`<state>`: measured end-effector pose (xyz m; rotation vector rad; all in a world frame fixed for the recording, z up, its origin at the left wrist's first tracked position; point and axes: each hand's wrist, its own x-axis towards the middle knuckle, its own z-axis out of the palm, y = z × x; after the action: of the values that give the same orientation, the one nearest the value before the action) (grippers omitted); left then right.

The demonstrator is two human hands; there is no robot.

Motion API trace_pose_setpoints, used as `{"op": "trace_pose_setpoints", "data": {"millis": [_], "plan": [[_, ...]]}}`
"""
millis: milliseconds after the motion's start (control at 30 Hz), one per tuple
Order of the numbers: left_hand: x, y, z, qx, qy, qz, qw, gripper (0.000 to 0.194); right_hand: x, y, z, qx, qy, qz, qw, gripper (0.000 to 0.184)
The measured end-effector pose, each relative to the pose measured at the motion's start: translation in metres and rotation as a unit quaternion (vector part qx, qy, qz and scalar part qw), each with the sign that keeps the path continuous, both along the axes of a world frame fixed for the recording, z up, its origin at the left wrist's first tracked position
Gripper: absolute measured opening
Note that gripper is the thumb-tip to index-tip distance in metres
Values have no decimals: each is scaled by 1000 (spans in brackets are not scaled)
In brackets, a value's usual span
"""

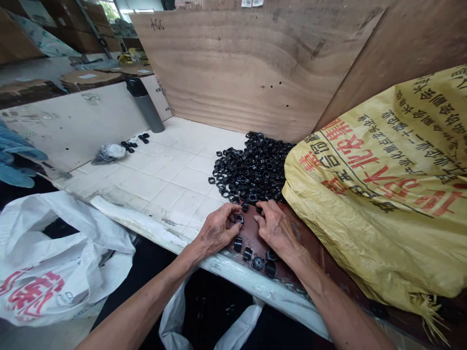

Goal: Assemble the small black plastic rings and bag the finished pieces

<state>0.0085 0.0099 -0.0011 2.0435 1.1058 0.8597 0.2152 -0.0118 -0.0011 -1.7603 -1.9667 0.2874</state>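
My left hand (220, 226) curls its thumb and fingers around a black plastic ring (239, 219) near the front of the table. My right hand (276, 226) is beside it, thumb and forefinger bent toward each other with a small black plastic part (259, 210) between them. Another black part (245, 207) lies between the two hands. Just beyond the fingertips rises a heap of black plastic rings (251, 165). Closer to the edge, several round black pieces (258, 263) lie on a dark red-brown surface (251, 233).
A full yellow woven sack (365, 194) leans in from the right. Wooden boards (248, 68) wall off the back. A grey bottle (148, 107) and a small bag (107, 153) stand at the left. White bags (65, 262) hang below the table's front edge (146, 223).
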Motion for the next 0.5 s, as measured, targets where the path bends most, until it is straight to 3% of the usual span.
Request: {"op": "trace_pose_setpoints", "data": {"millis": [200, 300, 400, 500], "plan": [[2, 3, 3, -28, -45, -18, 998, 36, 2, -1, 5, -28, -28, -27, 999, 18], [2, 5, 6, -79, -90, -21, 993, 28, 1, -1, 10, -31, -18, -28, 999, 13], [1, 5, 10, -164, -163, -19, 973, 24, -2, -3, 17, -21, 82, 14, 996, 6], [0, 4, 14, -247, -224, -29, 942, 28, -5, -4, 21, -47, 230, 44, 971, 14]]}}
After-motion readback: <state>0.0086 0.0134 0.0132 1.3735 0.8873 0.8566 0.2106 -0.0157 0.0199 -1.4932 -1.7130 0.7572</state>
